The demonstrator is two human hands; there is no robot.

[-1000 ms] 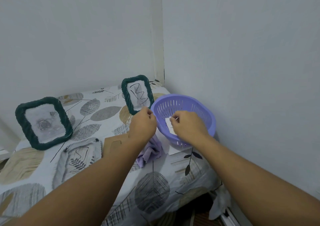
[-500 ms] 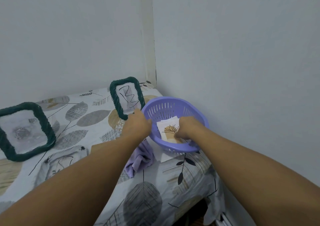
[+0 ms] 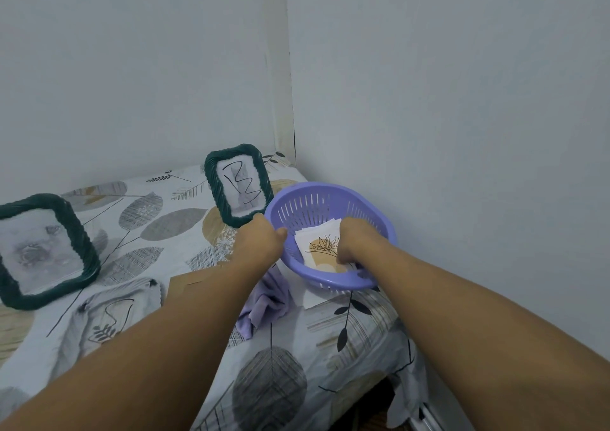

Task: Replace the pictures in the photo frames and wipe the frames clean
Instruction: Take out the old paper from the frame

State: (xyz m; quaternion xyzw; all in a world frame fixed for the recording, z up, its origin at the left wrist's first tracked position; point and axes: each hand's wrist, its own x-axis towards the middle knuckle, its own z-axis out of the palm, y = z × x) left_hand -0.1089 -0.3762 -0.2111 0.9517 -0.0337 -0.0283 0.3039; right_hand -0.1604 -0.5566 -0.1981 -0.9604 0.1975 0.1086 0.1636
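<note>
A purple plastic basket [image 3: 363,206] sits at the table's right corner with a stack of picture cards in it; the top picture [image 3: 318,249] shows a line-drawn flower on a tan patch. My left hand [image 3: 260,244] grips the basket's left rim, thumb over the edge. My right hand [image 3: 358,242] is inside the basket, with its fingers curled down onto the top picture's right side; the fingertips are hidden. A small green rope-edged frame [image 3: 211,179] stands upright just behind my left hand. A larger green frame [image 3: 82,235] leans at the far left.
A purple cloth [image 3: 269,306] lies crumpled in front of the basket, beside a brown backing board [image 3: 185,285]. A loose grey picture [image 3: 109,311] lies flat on the leaf-patterned tablecloth [image 3: 171,222]. Walls close in behind and to the right. The table edge drops off at the lower right.
My right hand has sunk deeper into the basket onto the cards, and the flower picture has come into sight. My left hand stays at the basket's rim.
</note>
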